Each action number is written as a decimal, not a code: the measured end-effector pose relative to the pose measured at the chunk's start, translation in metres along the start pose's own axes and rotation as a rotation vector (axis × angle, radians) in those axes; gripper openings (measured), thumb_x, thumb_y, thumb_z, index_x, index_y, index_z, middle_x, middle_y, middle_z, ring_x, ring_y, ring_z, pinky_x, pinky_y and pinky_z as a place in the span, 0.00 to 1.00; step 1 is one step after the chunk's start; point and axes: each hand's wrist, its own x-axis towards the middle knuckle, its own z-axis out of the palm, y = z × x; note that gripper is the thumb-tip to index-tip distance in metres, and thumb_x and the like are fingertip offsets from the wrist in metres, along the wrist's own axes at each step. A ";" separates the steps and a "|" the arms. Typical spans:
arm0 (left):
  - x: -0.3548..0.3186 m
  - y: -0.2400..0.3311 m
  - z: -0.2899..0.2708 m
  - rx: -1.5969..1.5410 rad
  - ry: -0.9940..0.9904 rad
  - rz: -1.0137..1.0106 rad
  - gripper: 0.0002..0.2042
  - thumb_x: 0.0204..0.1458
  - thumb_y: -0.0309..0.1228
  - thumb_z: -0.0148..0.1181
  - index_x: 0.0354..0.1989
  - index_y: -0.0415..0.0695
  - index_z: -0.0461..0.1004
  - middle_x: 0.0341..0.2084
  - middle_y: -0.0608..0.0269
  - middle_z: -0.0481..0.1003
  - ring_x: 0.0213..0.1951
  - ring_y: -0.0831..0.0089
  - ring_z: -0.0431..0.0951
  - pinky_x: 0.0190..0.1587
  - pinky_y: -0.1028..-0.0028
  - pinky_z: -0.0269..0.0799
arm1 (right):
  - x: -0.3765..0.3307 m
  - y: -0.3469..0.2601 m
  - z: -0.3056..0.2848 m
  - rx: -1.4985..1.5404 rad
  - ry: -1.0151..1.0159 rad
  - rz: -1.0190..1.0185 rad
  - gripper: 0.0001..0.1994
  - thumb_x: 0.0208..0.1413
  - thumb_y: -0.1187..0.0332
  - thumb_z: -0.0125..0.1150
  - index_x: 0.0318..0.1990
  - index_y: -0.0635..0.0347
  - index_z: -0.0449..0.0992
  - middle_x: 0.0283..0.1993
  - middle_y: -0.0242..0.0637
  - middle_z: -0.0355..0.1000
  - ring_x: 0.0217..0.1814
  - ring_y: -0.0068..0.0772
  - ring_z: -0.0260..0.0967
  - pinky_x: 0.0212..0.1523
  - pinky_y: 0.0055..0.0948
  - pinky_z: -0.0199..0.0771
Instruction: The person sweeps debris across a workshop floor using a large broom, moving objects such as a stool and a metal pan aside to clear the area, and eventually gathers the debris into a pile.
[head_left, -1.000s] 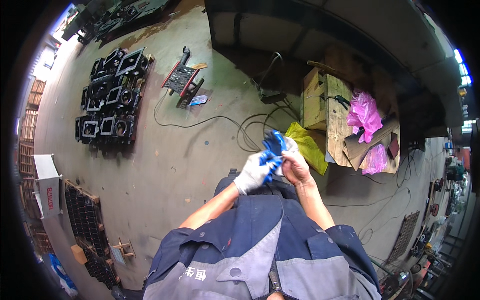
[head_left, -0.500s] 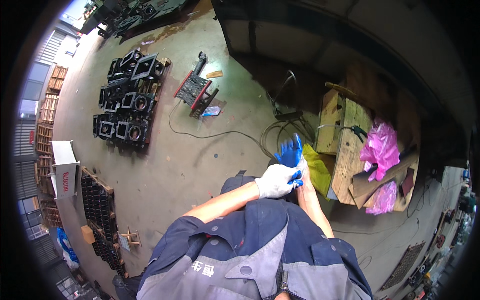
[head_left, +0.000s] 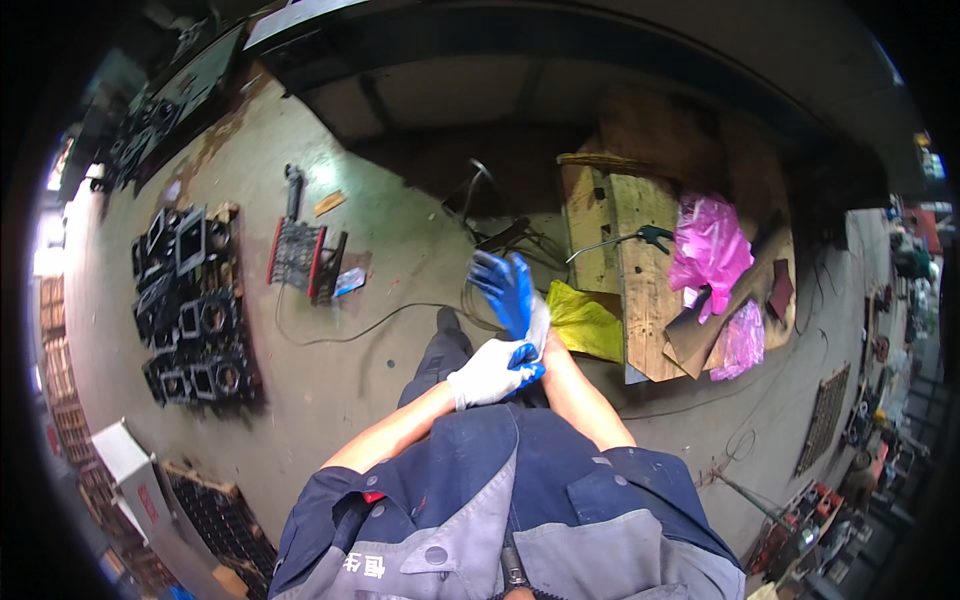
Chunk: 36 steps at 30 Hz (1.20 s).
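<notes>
Both my hands wear work gloves, white on the back and blue-coated on the palm and fingers. My left hand point(head_left: 492, 376) is closed, its fingers pinching the glove at my right wrist. My right hand point(head_left: 506, 290) is raised with its blue palm showing and its fingers stretched out, holding nothing. The pale glove cuff point(head_left: 541, 326) lies around the right wrist, partly hidden by the left fingers. Just right of the hands, a yellow plastic sheet or bag point(head_left: 585, 325) hangs against a wooden crate point(head_left: 645, 270).
On the crate lie an air blow gun point(head_left: 652, 237), a pink plastic bag point(head_left: 712, 250) and brown cardboard point(head_left: 715, 325). A cable reel point(head_left: 298, 258) stands on the floor, its cable point(head_left: 375, 335) running toward my feet. Black metal castings point(head_left: 190, 310) stand in rows at left.
My view has swung, so the castings, reel and crate sit further left in the picture. The left hand still grips the right glove's cuff, and the right hand stays open.
</notes>
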 end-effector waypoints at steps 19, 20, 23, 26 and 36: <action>0.199 -0.095 -0.107 0.274 0.751 -0.057 0.26 0.42 0.37 0.60 0.50 0.39 0.64 0.45 0.49 0.68 0.44 0.60 0.71 0.48 0.69 0.66 | 0.118 -0.134 -0.168 -0.068 0.748 0.050 0.41 0.50 0.38 0.44 0.65 0.50 0.39 0.67 0.40 0.39 0.67 0.45 0.40 0.61 0.48 0.44; 0.222 -0.112 -0.118 0.397 0.872 -0.082 0.27 0.41 0.37 0.61 0.51 0.40 0.62 0.47 0.47 0.66 0.49 0.56 0.67 0.52 0.67 0.62 | 0.125 -0.147 -0.205 -0.073 0.727 0.059 0.39 0.51 0.39 0.43 0.65 0.46 0.39 0.68 0.36 0.39 0.67 0.45 0.40 0.62 0.47 0.44; 0.276 -0.129 -0.157 0.473 0.989 -0.219 0.34 0.39 0.42 0.63 0.55 0.42 0.57 0.52 0.47 0.60 0.53 0.51 0.61 0.54 0.63 0.58 | 0.153 -0.176 -0.226 -0.063 0.824 0.038 0.39 0.50 0.38 0.43 0.64 0.49 0.42 0.67 0.35 0.42 0.67 0.45 0.41 0.59 0.46 0.51; 0.321 -0.150 -0.184 0.553 0.996 -0.341 0.42 0.36 0.46 0.64 0.58 0.39 0.52 0.54 0.46 0.57 0.54 0.52 0.60 0.55 0.62 0.58 | 0.188 -0.184 -0.258 0.057 0.884 0.107 0.42 0.47 0.36 0.46 0.63 0.51 0.44 0.65 0.37 0.45 0.66 0.45 0.43 0.57 0.47 0.55; 0.376 -0.223 -0.227 0.322 0.719 -0.392 0.19 0.42 0.46 0.58 0.32 0.42 0.74 0.26 0.55 0.76 0.33 0.62 0.76 0.37 0.67 0.70 | 0.238 -0.188 -0.342 0.374 0.962 -0.294 0.18 0.53 0.57 0.47 0.46 0.60 0.64 0.45 0.44 0.64 0.47 0.46 0.62 0.51 0.53 0.60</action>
